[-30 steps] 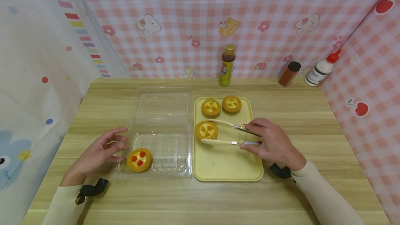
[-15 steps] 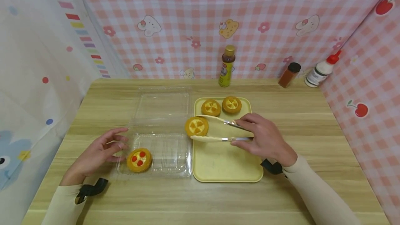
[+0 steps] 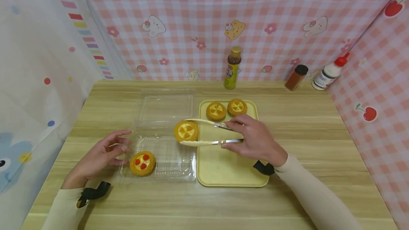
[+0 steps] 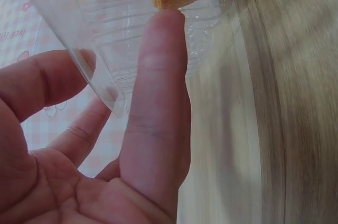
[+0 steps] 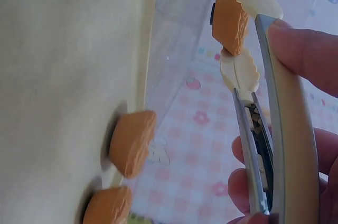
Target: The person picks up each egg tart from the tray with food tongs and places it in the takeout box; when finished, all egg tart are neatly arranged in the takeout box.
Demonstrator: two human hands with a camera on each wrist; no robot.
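Note:
My right hand (image 3: 257,141) grips tongs (image 5: 293,139) with cream scalloped tips and metal handles. Between the tips is an egg tart (image 3: 186,131) with orange wedges on its yellow top, held above the right part of a clear plastic clamshell box (image 3: 167,173). The box lies with its lid folded back. At its left wall is my left hand (image 3: 100,157), fingers and thumb on either side of the rim; the left wrist view shows the fingers (image 4: 158,92) against the clear plastic. Inside the box sits a tart with three red dots (image 3: 142,163).
A pale yellow tray (image 3: 233,173) stands right of the box. Two more orange-wedge tarts (image 3: 216,111) sit at its back. Along the rear are a yellow-labelled bottle (image 3: 231,72), a spice jar (image 3: 295,78) and a white bottle with red cap (image 3: 329,74).
My right hand has moved left with the tongs, lifting the tart from the tray and carrying it over the clear box. The left hand has stayed at the box's left side.

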